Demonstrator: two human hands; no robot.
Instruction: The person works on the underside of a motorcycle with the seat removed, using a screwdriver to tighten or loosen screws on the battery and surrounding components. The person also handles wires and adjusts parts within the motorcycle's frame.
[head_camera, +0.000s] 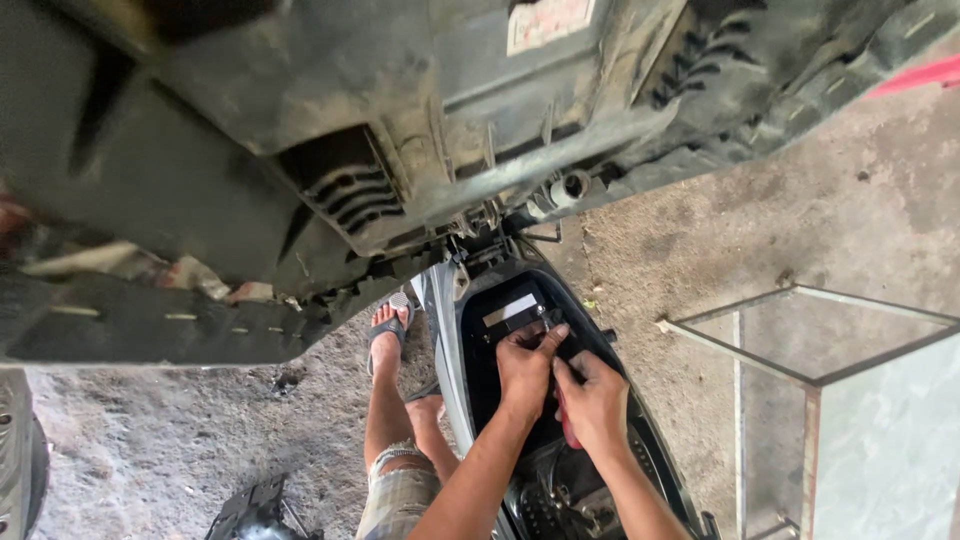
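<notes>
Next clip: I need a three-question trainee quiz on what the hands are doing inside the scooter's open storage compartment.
1. True or false: both hands work inside the black under-seat storage compartment of the scooter.
2. Which hand holds the red-handled tool? A) left hand B) right hand C) neither
3. Fill in: the raised grey underside of the scooter seat fills the ____ of the view.

Key
1. True: the left hand and right hand are side by side in it, near a white-and-black rectangular part.
2. B; the tool's tip is hidden.
3. Top.
</notes>
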